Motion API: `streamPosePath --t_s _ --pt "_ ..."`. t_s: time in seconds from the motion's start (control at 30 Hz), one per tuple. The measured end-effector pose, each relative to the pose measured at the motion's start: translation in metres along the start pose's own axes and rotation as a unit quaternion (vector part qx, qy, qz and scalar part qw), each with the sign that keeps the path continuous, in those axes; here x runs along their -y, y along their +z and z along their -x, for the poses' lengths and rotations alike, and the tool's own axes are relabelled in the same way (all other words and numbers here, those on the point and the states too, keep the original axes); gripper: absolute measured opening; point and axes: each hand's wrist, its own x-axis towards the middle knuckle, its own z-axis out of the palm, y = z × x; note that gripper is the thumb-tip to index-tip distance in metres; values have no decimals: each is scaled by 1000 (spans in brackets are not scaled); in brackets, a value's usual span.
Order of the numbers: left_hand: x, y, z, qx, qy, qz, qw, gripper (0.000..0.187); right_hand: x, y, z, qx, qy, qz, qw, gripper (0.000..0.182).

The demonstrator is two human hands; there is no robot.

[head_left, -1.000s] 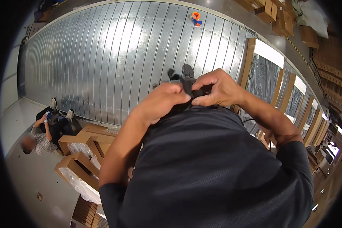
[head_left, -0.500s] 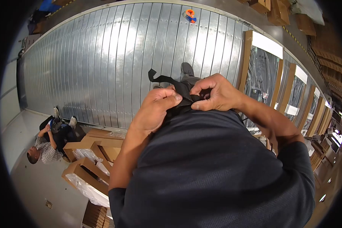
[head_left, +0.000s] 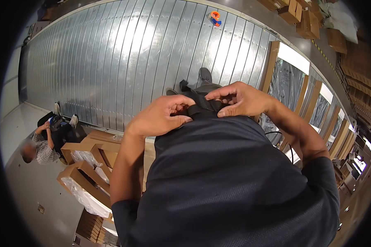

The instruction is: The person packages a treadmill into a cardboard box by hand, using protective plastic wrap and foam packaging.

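Note:
A black fabric strap [head_left: 200, 101] lies crossed at the waist, just past the hem of the dark shirt [head_left: 235, 173]. My left hand [head_left: 165, 113] is pinched at the strap's left part, thumb and fingers curled round its edge. On the right side, my right hand [head_left: 239, 101] grips the other part of the strap between thumb and fingers. One loose end of the strap sticks up beyond the hands, over the shoes.
An orange and blue tape dispenser [head_left: 215, 18] lies on the ribbed metal floor [head_left: 90, 61]. Wrapped panels in cardboard frames [head_left: 290, 78] stand at right. Open cartons [head_left: 84, 181] lie at lower left, near a seated person [head_left: 49, 144].
My left hand has shifted left and opened somewhat around the strap. The strap's loose end, stretched out to the left before, is now shorter and closer to the hands.

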Motion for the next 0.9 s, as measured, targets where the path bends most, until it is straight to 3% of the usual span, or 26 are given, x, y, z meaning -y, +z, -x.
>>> streamPosePath --t_s 0.17,0.3,0.37,0.43,0.5,0.53,0.63,0.7,0.8,0.87,0.9 --pt "11 2 12 -46 -7 -14 999 26 3 3 2 12 35 -80 996 43" --pt "43 -2 48 -114 9 -15 993 22 -14 -1 9 -2 1 -97 995 39" --pt "69 2 72 -161 -37 119 979 22 -32 -16 25 -21 39 -102 994 35" --pt "104 15 97 -200 -69 240 947 23 -53 -30 52 -2 131 -230 964 28" --pt "129 40 121 -237 -90 302 919 24 -79 -18 75 -76 121 -170 975 24" --pt "136 53 129 -260 -100 310 909 25 -88 -15 83 -78 125 -202 968 24" --pt "144 94 137 -281 -228 458 812 29 -91 -11 94 -89 121 -268 952 19" --pt "190 102 154 -255 -242 449 822 27 -59 -13 81 -118 133 -216 960 16" --pt "201 90 158 -284 -110 360 882 25 -51 -14 51 -81 86 -218 969 14" --pt "179 83 133 -326 64 474 816 32 -47 -16 43 -47 101 -167 980 16" --pt "146 76 118 -345 0 441 828 36 -36 -14 38 -21 115 -128 985 17"
